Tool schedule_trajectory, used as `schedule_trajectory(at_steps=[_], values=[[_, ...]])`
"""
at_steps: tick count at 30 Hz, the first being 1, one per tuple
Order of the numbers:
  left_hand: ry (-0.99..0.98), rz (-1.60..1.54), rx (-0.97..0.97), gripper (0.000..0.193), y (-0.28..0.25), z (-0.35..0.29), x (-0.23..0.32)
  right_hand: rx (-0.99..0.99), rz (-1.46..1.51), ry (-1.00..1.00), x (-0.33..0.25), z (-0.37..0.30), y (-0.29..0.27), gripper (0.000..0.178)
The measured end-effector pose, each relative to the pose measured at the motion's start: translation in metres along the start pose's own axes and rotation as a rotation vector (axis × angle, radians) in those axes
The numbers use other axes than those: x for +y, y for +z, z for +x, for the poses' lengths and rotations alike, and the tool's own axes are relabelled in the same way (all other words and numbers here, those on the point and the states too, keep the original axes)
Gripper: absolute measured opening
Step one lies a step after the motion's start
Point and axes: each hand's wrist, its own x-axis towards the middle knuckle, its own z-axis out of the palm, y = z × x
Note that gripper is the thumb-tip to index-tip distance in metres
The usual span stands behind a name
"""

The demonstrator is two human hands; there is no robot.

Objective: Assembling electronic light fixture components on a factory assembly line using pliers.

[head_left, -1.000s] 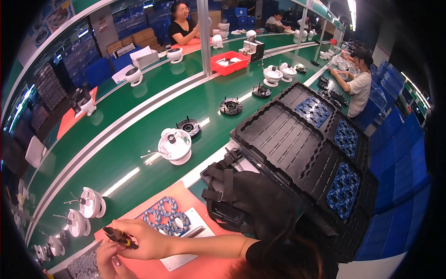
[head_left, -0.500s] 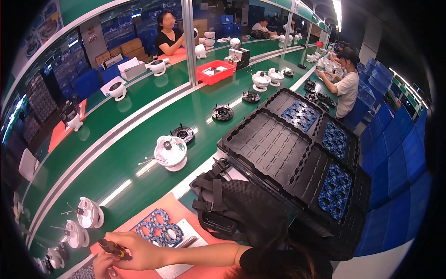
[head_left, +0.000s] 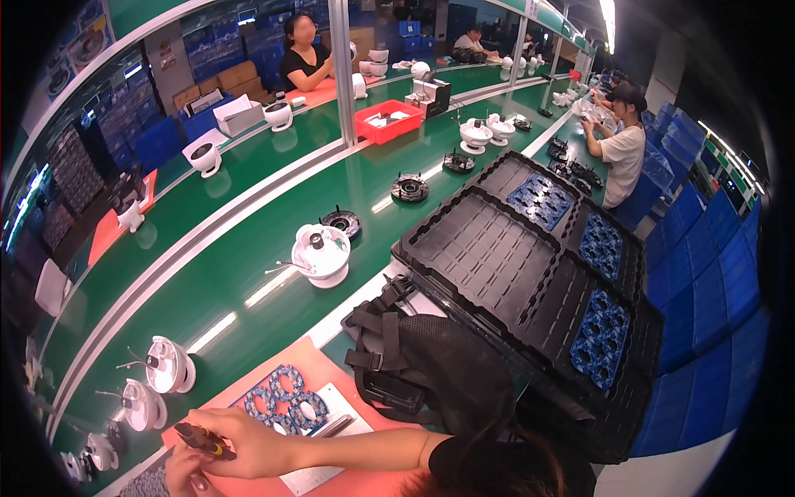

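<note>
Right hand [head_left: 252, 445] and left hand [head_left: 184, 474] are working close together by the orange mat [head_left: 310, 354]: the right is holding dark pliers [head_left: 195, 437] with its fingers wrapped around the handles, while the left is curling loosely just below them; whether it is gripping anything cannot be told. The step in hand seems to be close tool work, probably calling next for a steady grip and careful left fingertips. Beyond the right wrist, a blue ring panel [head_left: 265, 404] is lying partly on a white board [head_left: 339, 404]. Rightward, a compartmented black tray [head_left: 489, 248] is carrying blue perforated panels [head_left: 611, 346]; farther off, a red bin [head_left: 389, 132] is holding white pieces [head_left: 383, 119], and a white bowl-shaped housing [head_left: 330, 269] is containing a dark round part [head_left: 316, 240].
</note>
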Motion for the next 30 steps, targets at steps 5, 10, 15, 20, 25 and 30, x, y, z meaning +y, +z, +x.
schedule_trajectory(at_steps=[5, 10, 15, 20, 25, 30], values=[[0.188, 0.161, -0.141, 0.026, -0.033, -0.022, -0.034, 0.007, -0.006, 0.001, -0.012, -0.003, -0.005, 0.023], [0.122, 0.111, 0.104, 0.027, -0.003, -0.018, 0.004, 0.108, -0.093, -0.135, -0.039, 0.007, -0.021, 0.018], [-0.062, 0.097, 0.038, 0.037, 0.042, 0.016, 0.005, 0.169, -0.45, -0.426, -0.072, 0.051, -0.075, 0.015], [-0.201, 0.116, -0.308, 0.032, 0.123, 0.077, -0.028, 0.054, -0.91, -0.566, -0.105, 0.096, -0.162, 0.015], [-0.134, 0.465, -0.727, 0.048, 0.193, 0.112, -0.103, 0.017, -1.595, -0.304, -0.141, 0.116, -0.273, 0.021], [-0.294, 0.749, -0.684, 0.047, 0.26, 0.108, -0.203, -0.19, -2.108, -0.005, -0.104, 0.096, -0.383, 0.027]])
